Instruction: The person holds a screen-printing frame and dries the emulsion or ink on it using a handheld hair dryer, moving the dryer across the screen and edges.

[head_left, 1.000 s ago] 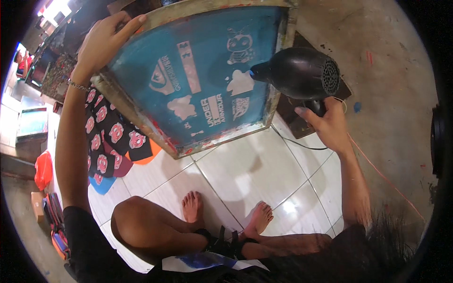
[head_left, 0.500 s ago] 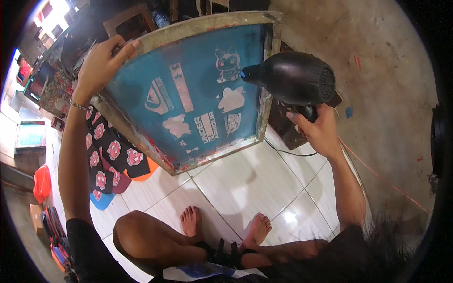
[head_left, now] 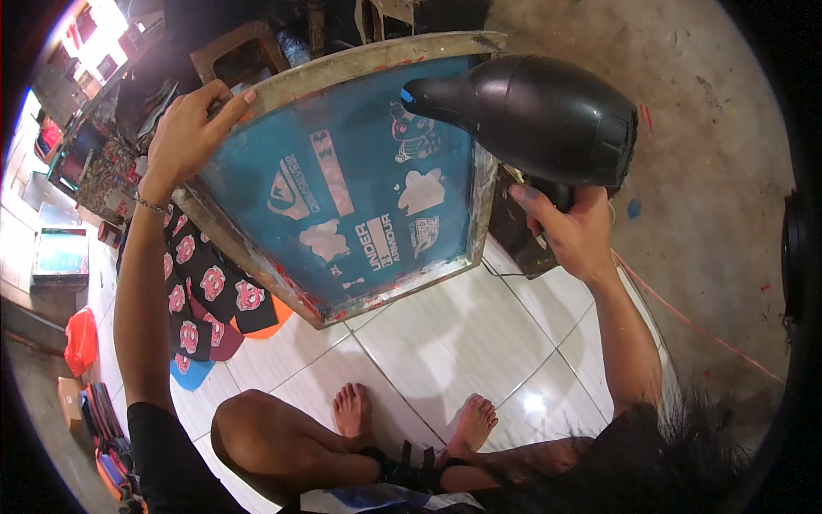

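A wooden-framed printing screen (head_left: 282, 184) with blue mesh and several pale stencil designs stands tilted in front of me, its lower corner by the tiled floor. My left hand (head_left: 190, 130) grips the frame's upper left corner, thumb along the top bar. In my right hand (head_left: 572, 224) is a black hair dryer (head_left: 548, 116), held by its handle. The dryer's nozzle points left, over the upper right of the mesh, in front of a cartoon figure stencil. How far the nozzle is from the mesh I cannot tell.
Dark printed cloth pieces (head_left: 210, 283) with pink cartoon faces lie on the floor left of the screen. A red plastic bag (head_left: 80, 341) sits farther left. Behind the screen is a dark box-like frame (head_left: 240, 53). An orange cord (head_left: 685, 317) crosses the concrete floor at right.
The hair dryer has come up closer to the camera, its nozzle shifting left and upward across the mesh. The screen has shifted very slightly; my left hand keeps its hold.
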Tool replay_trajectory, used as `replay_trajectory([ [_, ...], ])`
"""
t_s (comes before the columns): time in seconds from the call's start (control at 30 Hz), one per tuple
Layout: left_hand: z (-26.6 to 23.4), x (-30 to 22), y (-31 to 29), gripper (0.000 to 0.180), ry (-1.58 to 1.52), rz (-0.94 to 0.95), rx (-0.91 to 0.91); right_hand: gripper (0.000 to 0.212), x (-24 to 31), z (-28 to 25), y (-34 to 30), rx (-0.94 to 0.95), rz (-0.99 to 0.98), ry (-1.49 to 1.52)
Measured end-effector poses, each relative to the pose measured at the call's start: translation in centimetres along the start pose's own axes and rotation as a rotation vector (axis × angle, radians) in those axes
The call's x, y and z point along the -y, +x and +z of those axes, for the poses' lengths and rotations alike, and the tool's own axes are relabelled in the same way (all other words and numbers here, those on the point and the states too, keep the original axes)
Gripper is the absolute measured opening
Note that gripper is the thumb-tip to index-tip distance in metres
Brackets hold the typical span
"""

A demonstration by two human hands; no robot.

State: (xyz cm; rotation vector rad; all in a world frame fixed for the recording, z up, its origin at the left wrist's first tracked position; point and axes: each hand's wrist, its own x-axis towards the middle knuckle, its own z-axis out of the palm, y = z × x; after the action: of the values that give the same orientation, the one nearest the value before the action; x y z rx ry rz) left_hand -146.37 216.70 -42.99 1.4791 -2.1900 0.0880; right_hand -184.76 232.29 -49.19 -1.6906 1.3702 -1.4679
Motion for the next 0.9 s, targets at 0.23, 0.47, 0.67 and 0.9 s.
replay_trajectory([
  [0.23,0.0,0.5,0.1,0.056,0.005,0.029,-0.013,0.029,-0.3,-0.1,-1.0,0.116,0.031,0.007],
  [0.47,0.2,0.4,0.1,0.057,0.023,0.056,-0.011,0.036,-2.0,-0.3,-2.7,0.331,0.037,-0.322],
  [0.67,0.1,-0.1,-0.1,0.052,0.023,0.021,-0.023,0.037,0.0,0.0,-0.6,0.085,0.039,-0.012],
  [0.9,-0.1,-0.2,0.1,0.051,0.021,0.035,0.002,0.035,0.2,-1.6,0.2,0.004,0.126,-0.083],
])
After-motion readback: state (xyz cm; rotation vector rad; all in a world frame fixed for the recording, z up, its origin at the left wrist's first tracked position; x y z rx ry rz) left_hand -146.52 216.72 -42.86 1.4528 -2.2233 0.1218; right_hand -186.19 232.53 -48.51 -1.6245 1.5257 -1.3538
